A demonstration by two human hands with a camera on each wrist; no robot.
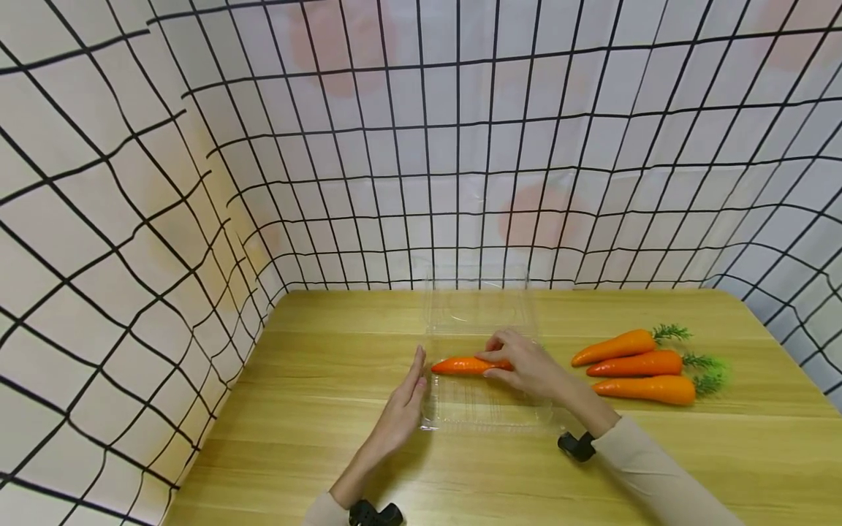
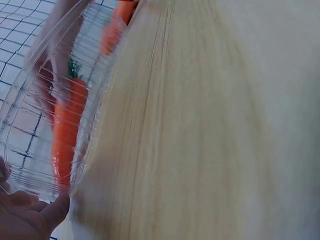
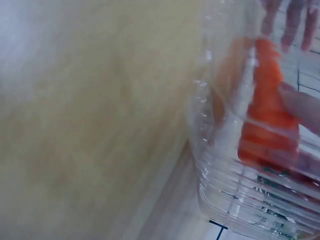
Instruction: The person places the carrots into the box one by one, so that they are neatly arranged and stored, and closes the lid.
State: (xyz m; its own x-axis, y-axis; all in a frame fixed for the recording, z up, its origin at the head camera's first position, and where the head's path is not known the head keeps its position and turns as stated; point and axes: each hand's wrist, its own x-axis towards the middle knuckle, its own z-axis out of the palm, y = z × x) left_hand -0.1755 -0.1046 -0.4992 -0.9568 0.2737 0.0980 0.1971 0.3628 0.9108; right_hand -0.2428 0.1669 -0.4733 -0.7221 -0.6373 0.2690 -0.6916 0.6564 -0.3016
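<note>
An orange toy carrot (image 1: 455,365) lies sideways in a clear plastic clamshell box (image 1: 470,415), tip toward the left wall. My right hand (image 1: 526,364) pinches its thick end between thumb and fingers, reaching in over the box; the right wrist view shows the same carrot (image 3: 267,110) through the clear wall. Green leaves at its top show in the left wrist view. Along the box's left side, my left hand (image 1: 400,408) rests with fingers extended. In the left wrist view, the left thumb (image 2: 56,212) is close to the box's lower corner.
To the right of the box, three more toy carrots (image 1: 641,365) with green tops lie side by side on the wooden table (image 1: 316,409). The box's lid (image 1: 480,303) stands raised at the back. A white curtain behind black wire mesh (image 1: 395,146) encloses the table.
</note>
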